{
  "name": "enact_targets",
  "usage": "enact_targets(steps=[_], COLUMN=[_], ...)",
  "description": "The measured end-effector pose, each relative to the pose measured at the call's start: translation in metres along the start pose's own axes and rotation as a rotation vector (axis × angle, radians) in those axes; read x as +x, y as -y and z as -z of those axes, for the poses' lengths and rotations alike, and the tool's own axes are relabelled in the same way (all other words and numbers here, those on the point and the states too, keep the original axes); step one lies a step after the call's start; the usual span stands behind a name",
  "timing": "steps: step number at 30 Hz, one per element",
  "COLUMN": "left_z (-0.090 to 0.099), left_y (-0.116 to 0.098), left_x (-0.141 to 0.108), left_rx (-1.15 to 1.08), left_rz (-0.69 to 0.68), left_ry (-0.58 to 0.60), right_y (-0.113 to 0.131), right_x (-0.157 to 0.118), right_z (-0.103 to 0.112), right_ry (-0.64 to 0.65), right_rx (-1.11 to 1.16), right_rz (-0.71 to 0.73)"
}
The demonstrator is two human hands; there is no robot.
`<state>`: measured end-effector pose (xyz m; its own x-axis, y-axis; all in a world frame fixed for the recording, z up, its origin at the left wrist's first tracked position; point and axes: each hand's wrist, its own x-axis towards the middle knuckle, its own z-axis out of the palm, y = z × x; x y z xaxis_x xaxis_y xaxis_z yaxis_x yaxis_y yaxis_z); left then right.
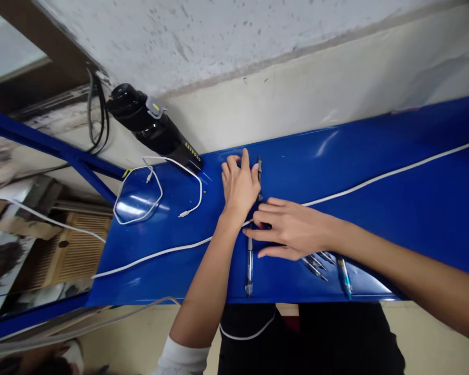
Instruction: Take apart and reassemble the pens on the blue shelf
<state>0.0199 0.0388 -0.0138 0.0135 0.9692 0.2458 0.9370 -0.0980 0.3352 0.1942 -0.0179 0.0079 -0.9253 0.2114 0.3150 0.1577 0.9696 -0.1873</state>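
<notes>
In the head view, the left hand (240, 190) lies palm down with fingers parted, its thumb at the far pen (260, 169); whether they touch is unclear. The right hand (291, 229) holds thumb and forefinger apart, the forefinger's tip at the upper end of the near pen (249, 268), which lies below it on the blue table (375, 208).

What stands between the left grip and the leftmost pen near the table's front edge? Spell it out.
The white cable crosses the blue table between the left grip and that pen. The right grip also intrudes: its index finger is over the pen's far end; whether it touches is unclear.
</notes>
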Motion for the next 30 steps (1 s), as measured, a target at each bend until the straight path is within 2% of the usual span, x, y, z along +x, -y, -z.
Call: enact_targets(steps=[11,21,24,26,30], left_z=[-0.008,0.006,0.008,0.01,0.015], left_y=[0.003,-0.004,-0.004,-0.003,-0.004], left_x=[-0.002,0.0,0.0,0.001,0.003], left_rx=[-0.119,-0.17,-0.219,-0.255,-0.338], left_rz=[-0.048,-0.022,-0.019,-0.029,-0.062], left_ry=[-0.121,-0.121,-0.146,-0.19,-0.312], right_y=[0.006,0.002,0.001,0.001,0.002], right_x=[0.001,0.0,0.001,0.003,0.006], right_z=[-0.008,-0.007,-0.001,0.004,0.011], right_ry=[0.024,0.032,0.007,-0.039,-0.229], right_rx=[0.031,0.069,0.194,0.355,0.773], right_rz=[-0.023,-0.058,-0.089,-0.117,-0.273])
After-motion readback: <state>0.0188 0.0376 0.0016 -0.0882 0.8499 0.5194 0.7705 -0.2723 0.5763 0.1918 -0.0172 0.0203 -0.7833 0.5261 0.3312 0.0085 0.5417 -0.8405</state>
